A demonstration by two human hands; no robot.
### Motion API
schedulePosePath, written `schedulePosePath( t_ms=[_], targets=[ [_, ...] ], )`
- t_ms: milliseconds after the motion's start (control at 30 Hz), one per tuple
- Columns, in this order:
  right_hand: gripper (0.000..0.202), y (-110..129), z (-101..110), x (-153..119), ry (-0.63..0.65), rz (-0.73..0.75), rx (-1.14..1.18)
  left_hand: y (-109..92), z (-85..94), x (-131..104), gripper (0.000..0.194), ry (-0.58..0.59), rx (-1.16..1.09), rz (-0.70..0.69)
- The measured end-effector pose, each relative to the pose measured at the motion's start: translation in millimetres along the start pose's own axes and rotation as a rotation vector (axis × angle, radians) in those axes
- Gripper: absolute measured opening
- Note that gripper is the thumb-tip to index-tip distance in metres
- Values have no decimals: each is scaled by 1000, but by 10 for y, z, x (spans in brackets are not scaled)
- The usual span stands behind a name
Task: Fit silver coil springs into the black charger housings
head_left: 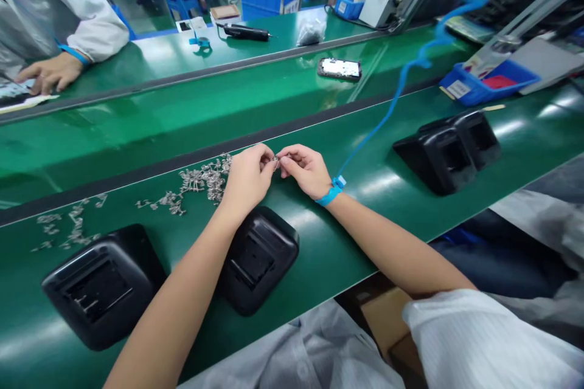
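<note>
My left hand [250, 175] and my right hand [305, 169] meet over the green bench, fingertips pinched close together. Between them shows a small shiny metal part [275, 160], one of the same look as the loose pieces; its exact kind is too small to tell. A pile of small metal parts [207, 179] lies just left of my left hand, partly hidden by it. Under my left forearm sits a black plastic housing [278, 234] with a recessed slot. Another black housing [103, 285] stands farther left. A blue wrist strap [329, 194] circles my right wrist.
A blue coiled cord [396, 94] runs up from the strap. Black housings [449, 152] stand at right, near a blue bin [488, 82]. Beyond lies the conveyor with a phone-like device [339, 68]. Across it are an electric screwdriver [246, 32] and a co-worker's hand [55, 73].
</note>
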State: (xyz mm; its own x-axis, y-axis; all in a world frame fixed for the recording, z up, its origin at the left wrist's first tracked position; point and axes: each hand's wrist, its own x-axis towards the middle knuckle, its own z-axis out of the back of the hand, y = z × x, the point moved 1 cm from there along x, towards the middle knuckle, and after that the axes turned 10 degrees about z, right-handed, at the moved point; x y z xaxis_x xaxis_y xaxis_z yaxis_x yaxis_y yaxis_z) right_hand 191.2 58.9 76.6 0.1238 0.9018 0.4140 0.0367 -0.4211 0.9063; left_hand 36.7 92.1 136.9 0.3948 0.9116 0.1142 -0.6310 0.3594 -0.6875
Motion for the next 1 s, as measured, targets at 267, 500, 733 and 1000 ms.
schedulePosePath(
  t_ms=[267,500,733,1000],
  targets=[
    [38,21,52,-15,-14,-49,-25,158,-43,71,17,20,43,-22],
    [40,83,14,-31,-82,-67,-90,193,-40,70,16,78,201,-143],
    [23,70,79,-31,-22,124,-218,218,-11,41,15,22,226,-283],
    [21,145,43,-90,0,784,-805,181,53,105,19,71,-98,-150]
  ],
)
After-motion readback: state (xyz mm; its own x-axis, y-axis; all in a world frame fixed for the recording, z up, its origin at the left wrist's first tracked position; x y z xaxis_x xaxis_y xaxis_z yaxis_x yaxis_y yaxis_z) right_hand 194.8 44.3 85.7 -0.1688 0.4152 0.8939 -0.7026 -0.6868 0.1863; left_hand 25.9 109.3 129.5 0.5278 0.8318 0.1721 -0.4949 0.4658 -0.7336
